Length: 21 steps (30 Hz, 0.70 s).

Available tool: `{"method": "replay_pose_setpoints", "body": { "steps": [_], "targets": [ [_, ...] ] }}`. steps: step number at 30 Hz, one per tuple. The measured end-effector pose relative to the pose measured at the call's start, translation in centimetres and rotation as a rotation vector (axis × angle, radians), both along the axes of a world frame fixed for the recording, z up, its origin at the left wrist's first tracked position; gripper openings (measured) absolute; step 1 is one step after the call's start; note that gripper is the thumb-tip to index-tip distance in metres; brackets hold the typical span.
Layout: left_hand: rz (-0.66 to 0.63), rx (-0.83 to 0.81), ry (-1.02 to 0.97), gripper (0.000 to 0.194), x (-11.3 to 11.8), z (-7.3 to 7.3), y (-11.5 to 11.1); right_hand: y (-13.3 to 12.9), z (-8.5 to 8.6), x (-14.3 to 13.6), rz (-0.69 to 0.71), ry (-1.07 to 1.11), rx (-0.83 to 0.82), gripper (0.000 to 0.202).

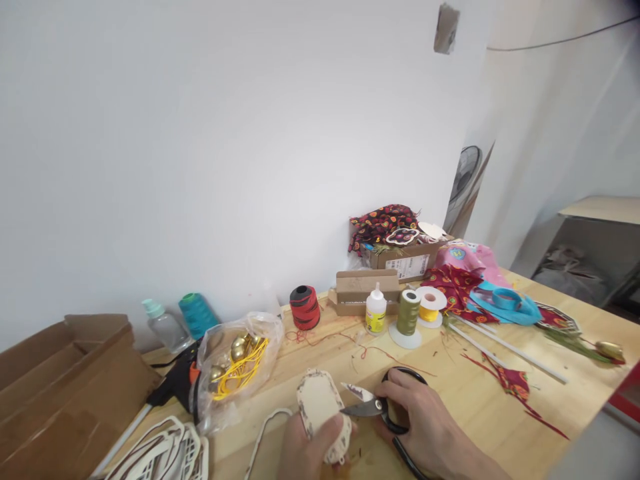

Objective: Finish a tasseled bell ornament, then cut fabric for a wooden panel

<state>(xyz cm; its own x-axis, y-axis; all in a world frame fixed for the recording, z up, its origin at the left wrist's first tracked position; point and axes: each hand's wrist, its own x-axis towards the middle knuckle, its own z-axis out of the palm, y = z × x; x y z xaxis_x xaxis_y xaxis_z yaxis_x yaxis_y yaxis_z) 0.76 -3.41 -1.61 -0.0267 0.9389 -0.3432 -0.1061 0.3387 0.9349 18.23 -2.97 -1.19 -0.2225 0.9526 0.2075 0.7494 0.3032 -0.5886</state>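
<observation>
Board [319, 395], gripped in left fingers [327, 433]: middle plain, rim patchy, seemingly unfinished. Scissors [379, 405], blades parted, in curled right fingers [401, 395].

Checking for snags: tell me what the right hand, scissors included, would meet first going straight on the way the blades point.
Likely the cream panel in the left hand, just ahead of the scissors; whether they touch is unclear.

Pale wooden table [530, 459], red thread spool [306, 311], small white bottle [376, 309], clear plastic bag [273, 328], white rods [535, 363]
</observation>
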Motion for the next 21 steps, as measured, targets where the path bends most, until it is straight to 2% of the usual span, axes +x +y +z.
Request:
{"method": "replay_pose_setpoints", "body": {
  "steps": [5,11,15,21],
  "targets": [
    [-0.124,0.113,0.020,0.024,0.2,0.5,0.2,-0.1,0.2,0.1,0.002,-0.020,0.054,0.016],
    [-0.150,0.183,0.020,0.019,0.0,1.7,-0.3,-0.2,0.4,0.3,0.028,-0.062,0.111,0.019],
    [-0.148,0.225,0.033,0.014,-0.2,1.3,-0.6,-0.2,0.1,0.5,0.040,-0.075,0.106,0.023],
    [-0.216,0.241,0.110,0.012,0.2,0.6,-0.7,-0.1,-0.5,0.9,0.033,-0.085,0.122,0.029]
  ]
}}
